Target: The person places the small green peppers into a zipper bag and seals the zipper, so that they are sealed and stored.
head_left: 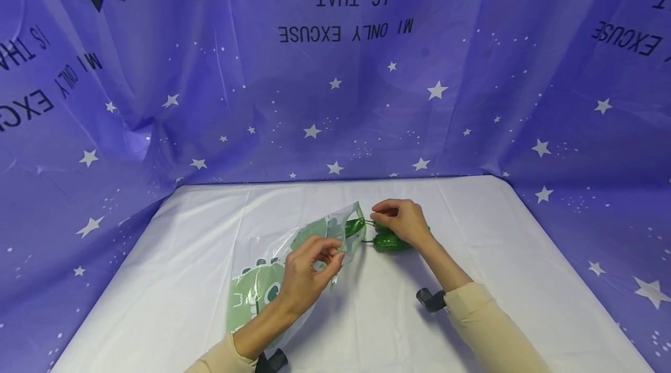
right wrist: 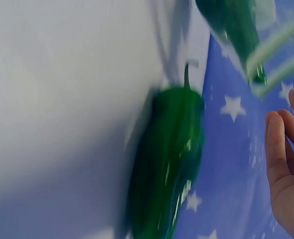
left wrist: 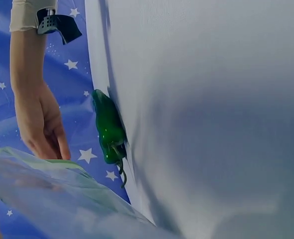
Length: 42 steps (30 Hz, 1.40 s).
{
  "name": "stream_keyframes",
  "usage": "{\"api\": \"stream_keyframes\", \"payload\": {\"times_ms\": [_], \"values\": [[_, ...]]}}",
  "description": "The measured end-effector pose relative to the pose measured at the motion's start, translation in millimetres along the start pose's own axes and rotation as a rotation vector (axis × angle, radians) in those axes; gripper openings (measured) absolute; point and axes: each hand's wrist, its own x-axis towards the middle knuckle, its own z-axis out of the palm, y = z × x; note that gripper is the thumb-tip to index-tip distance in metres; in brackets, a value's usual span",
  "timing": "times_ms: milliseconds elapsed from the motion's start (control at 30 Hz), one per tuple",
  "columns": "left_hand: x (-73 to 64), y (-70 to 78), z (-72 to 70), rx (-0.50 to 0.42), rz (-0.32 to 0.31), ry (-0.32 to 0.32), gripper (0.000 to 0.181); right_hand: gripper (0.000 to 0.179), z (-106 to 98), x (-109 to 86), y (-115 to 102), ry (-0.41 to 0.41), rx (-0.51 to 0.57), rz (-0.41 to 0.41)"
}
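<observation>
My left hand (head_left: 306,277) pinches the edge of a clear plastic bag (head_left: 257,297) printed with a green cartoon dinosaur. Just inside the bag's mouth lies a shiny green pepper (head_left: 354,227), its tip at the opening in the right wrist view. My right hand (head_left: 402,220) hovers right of that opening with nothing in its loosely bent fingers, apart from the bag. Below it, two more green peppers lie on the table, the nearer pepper (head_left: 390,242) with its thin stem toward the bag; the farther one is mostly hidden by the hand.
A white cloth covers the table (head_left: 472,215). Purple curtains (head_left: 335,116) with stars and lettering hang at the back and both sides. A black mount (head_left: 432,299) sits at the right wrist, another black mount (head_left: 271,361) at the left.
</observation>
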Motion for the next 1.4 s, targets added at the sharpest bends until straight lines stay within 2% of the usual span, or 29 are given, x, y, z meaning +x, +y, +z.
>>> {"api": "stream_keyframes", "payload": {"times_ms": [67, 167, 333, 500, 600, 800, 933, 1067, 1267, 1333, 1400], "values": [[1.9, -0.5, -0.9, 0.007, 0.010, 0.006, 0.028, 0.022, -13, -1.4, 9, 0.021, -0.015, 0.014], [0.8, -9.7, -1.2, 0.019, 0.012, 0.010, 0.027, 0.022, -32, -6.5, 26, 0.017, -0.061, 0.040], [-1.4, -27.6, -3.2, 0.032, 0.004, 0.003, 0.026, 0.022, -57, -20.3, 53, -0.074, -0.171, 0.092], [1.3, -32.0, -7.0, 0.026, -0.009, 0.004, 0.023, 0.023, -61, -30.7, 69, -0.219, -0.264, 0.066], [3.1, -30.9, -6.9, 0.016, -0.012, -0.003, 0.023, 0.022, -59, -35.0, 73, -0.250, -0.257, 0.052], [7.2, -28.9, -4.5, 0.010, 0.005, 0.002, 0.023, 0.019, -57, -42.9, 81, -0.210, -0.233, 0.037], [14.7, -32.9, -8.3, 0.027, 0.020, 0.001, 0.022, 0.017, -64, -48.7, 84, -0.179, -0.141, 0.107], [32.2, -42.0, -16.8, 0.048, 0.038, 0.032, 0.020, 0.019, -76, -53.3, 84, -0.134, -0.091, 0.167], [68.2, -48.6, -31.3, 0.057, 0.015, 0.161, 0.016, 0.021, -87, -59.1, 86, -0.112, -0.088, 0.184], [73.3, -46.2, -30.7, 0.038, -0.008, 0.174, 0.017, 0.022, -90, -61.5, 87, -0.106, -0.077, 0.197], [70.3, -42.1, -24.5, 0.012, -0.044, 0.139, 0.017, 0.021, -93, -63.9, 89, -0.094, -0.065, 0.209]]}}
